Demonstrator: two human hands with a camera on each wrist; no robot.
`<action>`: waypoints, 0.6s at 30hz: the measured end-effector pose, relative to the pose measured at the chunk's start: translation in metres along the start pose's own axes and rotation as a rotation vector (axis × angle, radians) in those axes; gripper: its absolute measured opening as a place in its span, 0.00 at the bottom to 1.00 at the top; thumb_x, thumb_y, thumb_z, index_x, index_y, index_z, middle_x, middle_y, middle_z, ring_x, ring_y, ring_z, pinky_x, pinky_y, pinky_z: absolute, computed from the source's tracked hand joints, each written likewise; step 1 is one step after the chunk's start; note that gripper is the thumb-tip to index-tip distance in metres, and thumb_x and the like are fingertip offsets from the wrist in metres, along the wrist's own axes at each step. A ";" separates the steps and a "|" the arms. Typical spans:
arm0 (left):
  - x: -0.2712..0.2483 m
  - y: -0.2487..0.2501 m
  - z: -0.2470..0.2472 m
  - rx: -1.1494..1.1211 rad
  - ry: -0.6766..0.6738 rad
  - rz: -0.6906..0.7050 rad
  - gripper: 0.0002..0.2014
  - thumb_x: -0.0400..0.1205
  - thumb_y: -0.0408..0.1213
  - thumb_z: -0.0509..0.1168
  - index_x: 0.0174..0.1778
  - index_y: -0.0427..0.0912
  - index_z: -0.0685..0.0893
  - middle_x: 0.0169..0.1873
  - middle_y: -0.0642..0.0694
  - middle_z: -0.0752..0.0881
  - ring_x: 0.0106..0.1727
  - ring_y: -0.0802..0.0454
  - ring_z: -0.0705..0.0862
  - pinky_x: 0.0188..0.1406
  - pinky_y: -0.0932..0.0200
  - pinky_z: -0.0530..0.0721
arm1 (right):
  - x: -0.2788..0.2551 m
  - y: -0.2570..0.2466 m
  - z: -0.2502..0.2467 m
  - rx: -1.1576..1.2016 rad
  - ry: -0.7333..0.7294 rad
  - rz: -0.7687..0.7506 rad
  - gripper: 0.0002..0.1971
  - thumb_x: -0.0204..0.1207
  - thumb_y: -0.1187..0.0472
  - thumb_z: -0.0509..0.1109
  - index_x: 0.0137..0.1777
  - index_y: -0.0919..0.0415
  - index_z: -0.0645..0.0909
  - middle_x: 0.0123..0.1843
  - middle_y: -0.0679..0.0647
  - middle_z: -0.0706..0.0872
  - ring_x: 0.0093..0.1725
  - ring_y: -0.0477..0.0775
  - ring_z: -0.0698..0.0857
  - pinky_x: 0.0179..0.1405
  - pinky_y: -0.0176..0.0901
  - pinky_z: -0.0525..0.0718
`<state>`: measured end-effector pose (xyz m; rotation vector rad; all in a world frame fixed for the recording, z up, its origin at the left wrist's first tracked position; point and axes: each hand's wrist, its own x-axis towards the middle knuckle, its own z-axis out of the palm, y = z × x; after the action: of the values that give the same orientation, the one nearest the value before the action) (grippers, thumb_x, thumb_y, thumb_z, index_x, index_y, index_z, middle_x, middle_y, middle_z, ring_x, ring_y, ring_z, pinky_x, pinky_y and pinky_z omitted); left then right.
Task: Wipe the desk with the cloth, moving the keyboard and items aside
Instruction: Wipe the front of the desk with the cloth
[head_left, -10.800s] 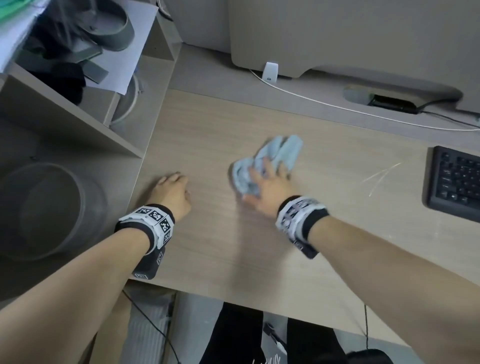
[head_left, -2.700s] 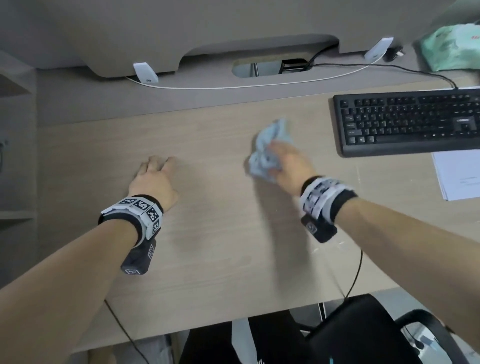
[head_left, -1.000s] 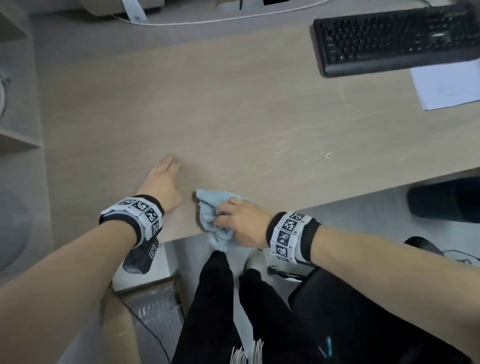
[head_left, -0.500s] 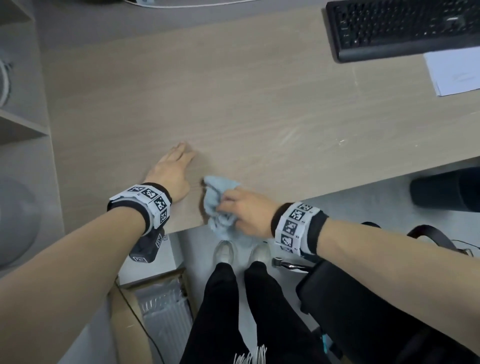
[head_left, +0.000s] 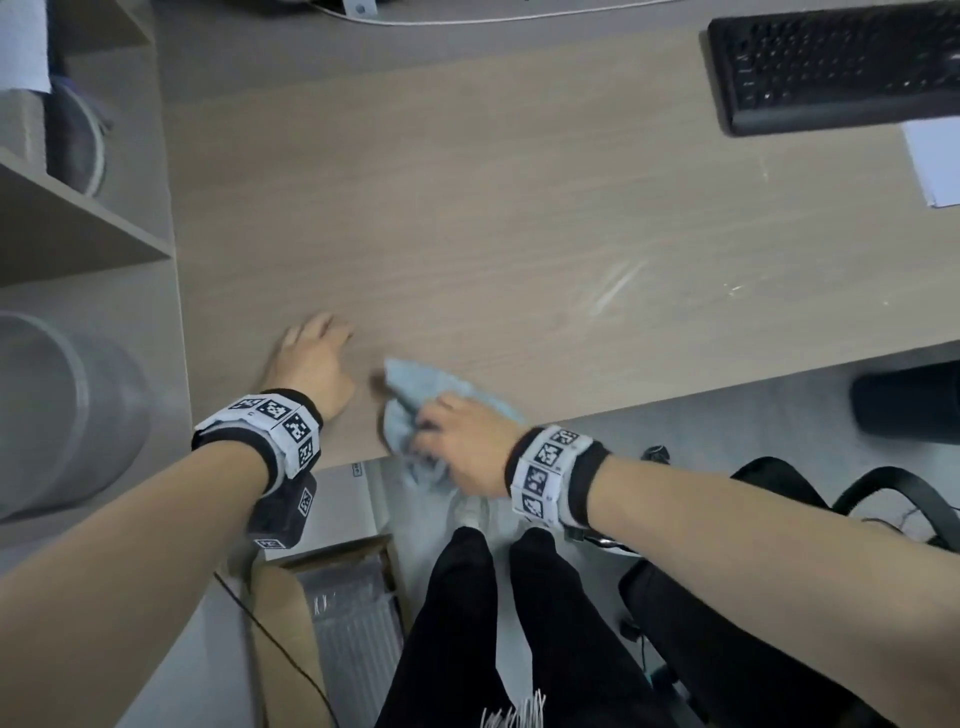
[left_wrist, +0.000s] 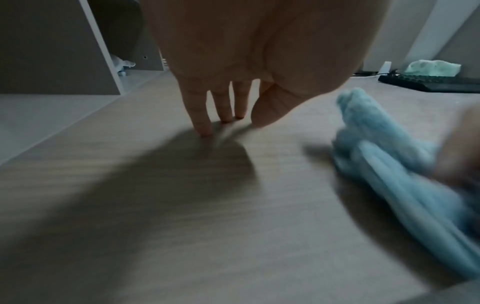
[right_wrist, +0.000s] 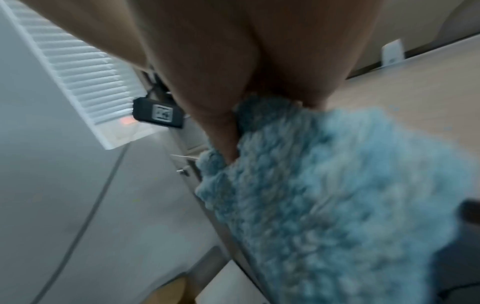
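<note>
My right hand (head_left: 457, 441) grips a bunched light-blue cloth (head_left: 415, 395) at the near edge of the wooden desk (head_left: 467, 218), and part of the cloth hangs over the edge. In the right wrist view the cloth (right_wrist: 337, 195) fills the frame under my fingers, blurred. My left hand (head_left: 311, 358) rests flat on the desk just left of the cloth, fingers straight, fingertips (left_wrist: 205, 131) touching the wood. The cloth (left_wrist: 389, 164) lies to its right in the left wrist view. The black keyboard (head_left: 831, 67) sits at the desk's far right.
A white sheet of paper (head_left: 935, 161) lies below the keyboard at the right edge. Open shelves (head_left: 78, 208) stand on the left, with a grey round bin (head_left: 62, 415) below. A white cable (head_left: 467, 21) runs along the back. My legs and a black chair (head_left: 727, 623) are under the desk edge.
Since 2.7 s ago my right hand has pulled the cloth from mid-desk to the near edge beside my left hand. In the last second it has shifted slightly. The left hand stayed put.
</note>
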<state>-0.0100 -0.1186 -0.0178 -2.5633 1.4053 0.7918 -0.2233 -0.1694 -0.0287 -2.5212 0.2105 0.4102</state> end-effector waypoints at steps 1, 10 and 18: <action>-0.002 0.000 0.000 0.004 -0.010 -0.003 0.35 0.73 0.26 0.62 0.79 0.46 0.69 0.83 0.44 0.61 0.80 0.36 0.62 0.79 0.49 0.61 | -0.004 -0.003 0.002 0.045 -0.016 -0.021 0.21 0.73 0.64 0.71 0.67 0.56 0.80 0.64 0.56 0.80 0.63 0.58 0.75 0.64 0.56 0.77; -0.011 0.005 0.005 -0.025 0.006 -0.014 0.38 0.74 0.26 0.58 0.83 0.48 0.62 0.86 0.48 0.55 0.83 0.41 0.57 0.80 0.52 0.59 | 0.017 0.103 -0.071 0.020 0.327 0.627 0.30 0.73 0.64 0.69 0.75 0.55 0.67 0.68 0.61 0.75 0.66 0.67 0.74 0.63 0.61 0.78; 0.003 0.017 0.002 -0.098 0.081 -0.046 0.34 0.72 0.23 0.58 0.78 0.42 0.70 0.80 0.41 0.66 0.77 0.35 0.64 0.78 0.48 0.64 | -0.043 0.033 -0.005 0.056 0.038 0.140 0.26 0.71 0.63 0.71 0.71 0.55 0.76 0.63 0.58 0.76 0.60 0.60 0.74 0.57 0.56 0.79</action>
<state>-0.0233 -0.1294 -0.0188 -2.7199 1.3555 0.7771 -0.2703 -0.1968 -0.0268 -2.4693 0.4094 0.4055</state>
